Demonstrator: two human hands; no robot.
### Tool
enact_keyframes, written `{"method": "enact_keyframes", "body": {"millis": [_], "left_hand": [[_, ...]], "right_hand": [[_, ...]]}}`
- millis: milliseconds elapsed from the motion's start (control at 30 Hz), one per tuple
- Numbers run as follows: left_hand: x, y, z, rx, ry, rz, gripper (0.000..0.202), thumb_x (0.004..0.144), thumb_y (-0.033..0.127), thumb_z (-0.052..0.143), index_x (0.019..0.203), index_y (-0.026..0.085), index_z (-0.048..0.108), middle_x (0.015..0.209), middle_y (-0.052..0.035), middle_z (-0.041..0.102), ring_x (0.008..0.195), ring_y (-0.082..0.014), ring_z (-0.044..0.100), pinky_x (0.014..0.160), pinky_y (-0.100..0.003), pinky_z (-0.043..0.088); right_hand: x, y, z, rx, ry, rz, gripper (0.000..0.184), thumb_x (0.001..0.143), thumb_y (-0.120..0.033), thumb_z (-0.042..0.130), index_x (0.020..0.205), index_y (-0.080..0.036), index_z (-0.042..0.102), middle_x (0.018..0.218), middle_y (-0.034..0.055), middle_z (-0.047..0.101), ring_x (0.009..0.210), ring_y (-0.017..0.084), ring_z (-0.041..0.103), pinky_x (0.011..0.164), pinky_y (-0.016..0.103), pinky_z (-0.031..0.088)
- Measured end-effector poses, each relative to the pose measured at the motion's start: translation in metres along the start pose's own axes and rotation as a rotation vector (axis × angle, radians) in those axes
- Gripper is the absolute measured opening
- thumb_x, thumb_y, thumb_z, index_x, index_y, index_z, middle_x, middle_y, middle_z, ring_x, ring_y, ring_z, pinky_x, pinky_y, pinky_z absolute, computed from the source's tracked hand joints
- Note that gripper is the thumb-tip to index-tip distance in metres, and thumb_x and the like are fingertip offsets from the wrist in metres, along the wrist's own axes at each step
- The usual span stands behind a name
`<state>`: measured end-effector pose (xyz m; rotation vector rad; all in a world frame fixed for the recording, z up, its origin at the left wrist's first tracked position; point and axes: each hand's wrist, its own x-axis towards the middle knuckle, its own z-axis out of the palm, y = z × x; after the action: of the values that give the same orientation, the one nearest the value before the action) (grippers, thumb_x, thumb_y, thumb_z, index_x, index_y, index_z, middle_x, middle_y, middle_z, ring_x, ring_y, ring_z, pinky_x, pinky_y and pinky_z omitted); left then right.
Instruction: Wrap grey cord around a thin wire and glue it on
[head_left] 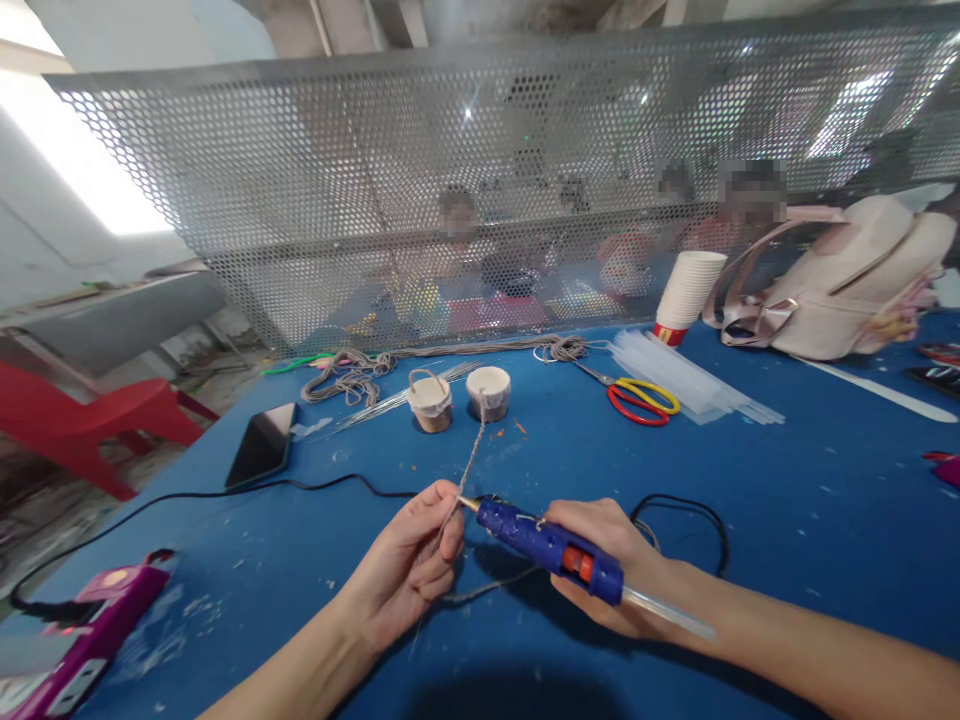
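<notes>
My left hand point(416, 560) pinches a thin grey-brown cord point(471, 462) between thumb and fingers. From there the cord runs up to a small white paper cup point(489, 392) whose lower part is wrapped in cord. My right hand point(611, 560) is wrapped round a blue glue gun point(551, 543), with a clear glue stick point(670, 613) poking out of its back end. The gun's brass nozzle touches or nearly touches the cord at my left fingertips. Left of that cup stands a second cord-wrapped cup point(431, 402) with a looped handle.
Scissors point(641, 400), clear glue sticks in plastic point(690, 375), stacked paper cups point(688, 290) and a backpack point(840, 280) lie right. A phone point(262, 445), cord bundle point(349, 378) and purple power strip point(97, 640) with a black cable are left. A perforated metal screen point(375, 200) stands behind.
</notes>
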<state>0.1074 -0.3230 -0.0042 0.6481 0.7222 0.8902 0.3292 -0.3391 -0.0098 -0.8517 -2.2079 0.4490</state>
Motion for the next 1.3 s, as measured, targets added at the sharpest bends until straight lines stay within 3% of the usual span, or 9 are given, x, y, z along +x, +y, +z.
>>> {"method": "enact_keyframes", "body": {"millis": [333, 600, 900, 1100, 1300], "left_hand": [[0.0, 0.0, 0.0, 0.01, 0.003, 0.006, 0.02, 0.079, 0.025, 0.065, 0.071, 0.018, 0.047, 0.047, 0.0068, 0.051, 0.029, 0.0012, 0.016, 0.03, -0.01, 0.014], [0.0, -0.003, 0.002, 0.106, 0.08, 0.109, 0.019, 0.079, 0.027, 0.065, 0.073, 0.018, 0.05, 0.049, 0.0046, 0.055, 0.03, 0.0005, 0.021, 0.032, -0.012, 0.017], [-0.005, -0.01, 0.011, 0.465, 0.277, 0.354, 0.021, 0.078, 0.035, 0.065, 0.078, 0.016, 0.058, 0.054, 0.0015, 0.058, 0.037, -0.0023, 0.031, 0.038, -0.016, 0.019], [-0.008, -0.011, 0.012, 0.628, 0.324, 0.382, 0.025, 0.079, 0.041, 0.06, 0.079, 0.016, 0.056, 0.055, 0.0035, 0.056, 0.042, -0.0052, 0.035, 0.041, -0.018, 0.024], [-0.007, -0.009, 0.013, 0.718, 0.378, 0.411, 0.026, 0.079, 0.043, 0.058, 0.078, 0.017, 0.056, 0.055, 0.0039, 0.056, 0.043, -0.0063, 0.036, 0.041, -0.019, 0.025]], "right_hand": [[0.0, 0.001, 0.001, -0.001, 0.016, -0.025, 0.003, 0.075, -0.021, 0.047, 0.076, -0.021, 0.044, 0.062, -0.0002, 0.054, 0.05, 0.012, 0.047, 0.051, 0.023, 0.037], [0.0, 0.004, -0.001, 0.009, 0.071, 0.007, 0.01, 0.072, -0.018, 0.048, 0.072, -0.022, 0.039, 0.057, -0.0038, 0.046, 0.045, 0.011, 0.039, 0.047, 0.023, 0.031], [0.002, -0.004, -0.004, -0.046, 0.029, 0.073, 0.001, 0.073, -0.018, 0.048, 0.073, -0.02, 0.047, 0.057, -0.0017, 0.052, 0.046, 0.011, 0.043, 0.049, 0.022, 0.034], [0.002, -0.004, -0.005, -0.068, -0.023, 0.069, 0.007, 0.071, -0.017, 0.049, 0.077, -0.018, 0.051, 0.062, 0.0017, 0.059, 0.051, 0.013, 0.05, 0.052, 0.023, 0.038], [0.0, -0.003, -0.005, -0.072, 0.005, 0.045, 0.005, 0.073, -0.019, 0.049, 0.078, -0.018, 0.051, 0.062, 0.0024, 0.059, 0.051, 0.013, 0.051, 0.052, 0.023, 0.039]]}}
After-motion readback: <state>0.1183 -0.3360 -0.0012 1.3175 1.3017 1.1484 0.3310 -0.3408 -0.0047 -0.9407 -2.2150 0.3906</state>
